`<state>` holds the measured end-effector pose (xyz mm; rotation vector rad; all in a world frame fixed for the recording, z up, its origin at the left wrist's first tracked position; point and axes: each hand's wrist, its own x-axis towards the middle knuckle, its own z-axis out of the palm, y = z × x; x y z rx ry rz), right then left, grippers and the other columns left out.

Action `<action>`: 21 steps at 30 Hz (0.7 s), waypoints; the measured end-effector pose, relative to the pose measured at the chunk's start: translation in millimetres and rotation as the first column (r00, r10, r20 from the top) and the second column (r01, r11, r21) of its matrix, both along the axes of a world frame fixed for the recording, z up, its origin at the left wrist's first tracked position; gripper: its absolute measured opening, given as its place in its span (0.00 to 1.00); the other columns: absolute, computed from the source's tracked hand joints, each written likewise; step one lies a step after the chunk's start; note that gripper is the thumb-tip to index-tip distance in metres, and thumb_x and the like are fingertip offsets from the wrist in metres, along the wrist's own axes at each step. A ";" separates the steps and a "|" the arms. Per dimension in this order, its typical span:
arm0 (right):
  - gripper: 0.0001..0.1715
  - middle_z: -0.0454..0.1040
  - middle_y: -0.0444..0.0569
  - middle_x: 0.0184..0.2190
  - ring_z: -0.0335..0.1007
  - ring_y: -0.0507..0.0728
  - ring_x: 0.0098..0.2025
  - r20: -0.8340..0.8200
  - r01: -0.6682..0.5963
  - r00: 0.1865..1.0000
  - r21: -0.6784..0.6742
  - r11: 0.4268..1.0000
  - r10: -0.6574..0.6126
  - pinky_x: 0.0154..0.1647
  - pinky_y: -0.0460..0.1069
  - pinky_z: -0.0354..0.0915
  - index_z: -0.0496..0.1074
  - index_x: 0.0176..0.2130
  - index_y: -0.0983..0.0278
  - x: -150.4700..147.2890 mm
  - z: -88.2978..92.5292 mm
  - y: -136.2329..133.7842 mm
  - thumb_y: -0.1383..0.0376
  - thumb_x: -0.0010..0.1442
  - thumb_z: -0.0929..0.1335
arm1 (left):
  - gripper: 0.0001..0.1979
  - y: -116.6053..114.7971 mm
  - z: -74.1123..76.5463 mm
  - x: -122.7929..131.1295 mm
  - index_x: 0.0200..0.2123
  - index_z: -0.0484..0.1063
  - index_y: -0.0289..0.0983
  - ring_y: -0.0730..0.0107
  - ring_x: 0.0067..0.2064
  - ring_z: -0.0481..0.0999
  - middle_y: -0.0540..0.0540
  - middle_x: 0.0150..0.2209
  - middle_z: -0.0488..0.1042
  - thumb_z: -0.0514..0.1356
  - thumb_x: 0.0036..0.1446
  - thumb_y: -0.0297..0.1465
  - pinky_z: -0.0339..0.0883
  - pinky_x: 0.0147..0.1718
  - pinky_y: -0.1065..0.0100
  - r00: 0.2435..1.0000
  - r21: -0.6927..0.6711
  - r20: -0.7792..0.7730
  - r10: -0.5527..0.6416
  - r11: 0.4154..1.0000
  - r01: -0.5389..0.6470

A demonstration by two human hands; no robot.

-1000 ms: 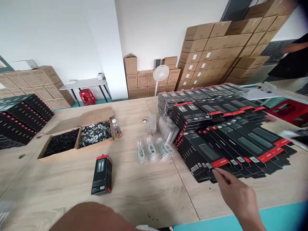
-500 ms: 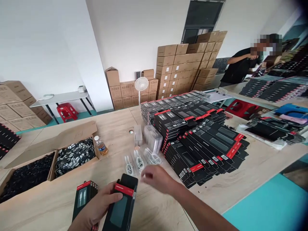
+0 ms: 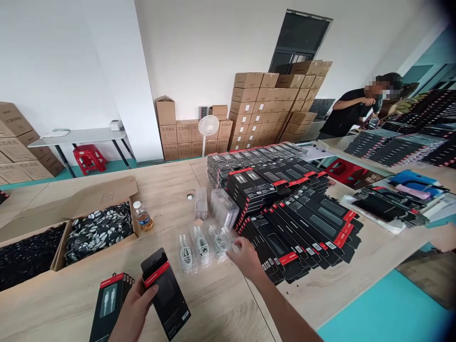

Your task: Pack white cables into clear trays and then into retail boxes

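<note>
Carton-lined warehouse room point(image 3: 213, 52), pale wooden table point(image 3: 221, 308); left hand point(image 3: 133, 316) pinching a black cable box point(image 3: 167, 299), right hand point(image 3: 245, 260) spread against clear cable packs point(image 3: 203, 247).

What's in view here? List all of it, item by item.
wooden table: one, pale, foreground
black retail boxes: many, red bands, stacked right
clear cable packs: three, white cables, table centre
cardboard box: one, brown, table left
water bottle: one, clear, beside box
cartons: many, brown, along back wall
fan: one, white, by cartons
stool: one, red, back left
co-worker: one, black shirt, far right
left hand: holds one retail box
right hand: at clear cable packs
</note>
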<state>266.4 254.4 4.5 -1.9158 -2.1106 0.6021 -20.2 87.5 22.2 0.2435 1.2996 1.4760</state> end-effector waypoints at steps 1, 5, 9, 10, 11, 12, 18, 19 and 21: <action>0.18 0.72 0.53 0.44 0.69 0.60 0.49 -0.019 0.008 1.000 0.002 1.000 -0.008 0.49 0.51 0.62 0.66 0.42 0.63 9.4 -7.7 -23.7 0.55 0.53 0.66 | 0.31 -2.9 2.6 -1.5 0.48 0.73 0.39 0.51 0.50 0.77 0.43 0.45 0.80 0.73 0.37 0.36 0.72 0.47 0.58 1.000 0.010 -0.013 -0.012 1.000 0.012; 0.17 0.71 0.53 0.39 0.71 0.63 0.43 -0.116 0.205 0.969 -0.111 0.973 -0.217 0.42 0.54 0.66 0.66 0.37 0.60 34.9 -55.8 -121.6 0.52 0.52 0.66 | 0.31 -11.0 15.8 -4.7 0.50 0.72 0.39 0.51 0.50 0.77 0.45 0.45 0.80 0.71 0.40 0.40 0.72 0.48 0.57 0.984 -0.008 -0.118 -0.134 0.991 0.134; 0.15 0.71 0.54 0.37 0.73 0.63 0.39 -0.047 0.279 0.950 -0.317 0.906 -0.309 0.41 0.55 0.66 0.65 0.33 0.61 31.1 -82.9 -168.6 0.52 0.54 0.65 | 0.31 -13.0 22.7 -1.8 0.52 0.70 0.39 0.52 0.51 0.75 0.44 0.48 0.79 0.69 0.45 0.41 0.69 0.51 0.57 0.922 -0.052 -0.246 -0.300 0.954 0.296; 0.16 0.71 0.54 0.38 0.73 0.63 0.39 -0.042 0.247 0.960 -0.343 0.906 -0.278 0.40 0.54 0.66 0.66 0.34 0.61 29.7 -81.3 -169.2 0.51 0.56 0.64 | 0.30 -12.9 24.5 -1.0 0.53 0.70 0.39 0.52 0.52 0.75 0.44 0.49 0.78 0.68 0.47 0.42 0.68 0.52 0.57 0.899 -0.052 -0.277 -0.338 0.940 0.337; 0.16 0.71 0.53 0.38 0.73 0.62 0.39 -0.033 0.205 0.972 -0.355 0.912 -0.231 0.40 0.54 0.66 0.67 0.35 0.61 29.5 -76.9 -166.2 0.51 0.56 0.64 | 0.29 -12.6 26.9 -0.6 0.54 0.69 0.39 0.53 0.53 0.74 0.43 0.50 0.77 0.66 0.49 0.42 0.67 0.53 0.58 0.875 -0.050 -0.306 -0.376 0.924 0.380; 0.15 0.71 0.53 0.40 0.73 0.62 0.41 -0.012 0.149 0.986 -0.348 0.925 -0.163 0.41 0.53 0.65 0.68 0.37 0.61 30.8 -70.8 -160.5 0.53 0.56 0.65 | 0.28 -12.2 30.1 -0.6 0.55 0.68 0.39 0.53 0.53 0.73 0.43 0.51 0.76 0.65 0.51 0.41 0.66 0.54 0.58 0.846 -0.050 -0.328 -0.420 0.902 0.428; 0.63 0.44 0.60 0.69 0.38 0.71 0.69 0.261 -0.450 0.809 -0.303 0.840 0.527 0.60 0.62 0.52 0.52 0.65 0.56 42.0 -48.6 -108.3 0.79 0.34 0.75 | 0.24 -7.4 49.5 -8.0 0.54 0.69 0.38 0.54 0.51 0.74 0.42 0.50 0.76 0.61 0.55 0.38 0.66 0.51 0.59 0.561 -0.134 -0.391 -0.730 0.648 0.750; 0.66 0.42 0.61 0.69 0.35 0.72 0.69 0.264 -0.527 0.740 -0.344 0.777 0.619 0.61 0.63 0.50 0.51 0.66 0.56 40.7 -50.7 -101.1 0.80 0.33 0.75 | 0.24 -6.7 49.6 -9.6 0.53 0.70 0.37 0.54 0.49 0.74 0.42 0.48 0.77 0.62 0.54 0.37 0.66 0.50 0.59 0.504 -0.160 -0.401 -0.765 0.600 0.784; 0.62 0.47 0.62 0.68 0.38 0.71 0.69 0.226 -0.620 0.651 -0.392 0.680 0.724 0.61 0.62 0.51 0.56 0.64 0.58 36.3 -56.1 -89.8 0.80 0.34 0.75 | 0.23 -6.3 46.7 -12.6 0.51 0.72 0.37 0.54 0.48 0.74 0.43 0.45 0.78 0.63 0.51 0.36 0.66 0.49 0.59 0.407 -0.227 -0.422 -0.810 0.529 0.818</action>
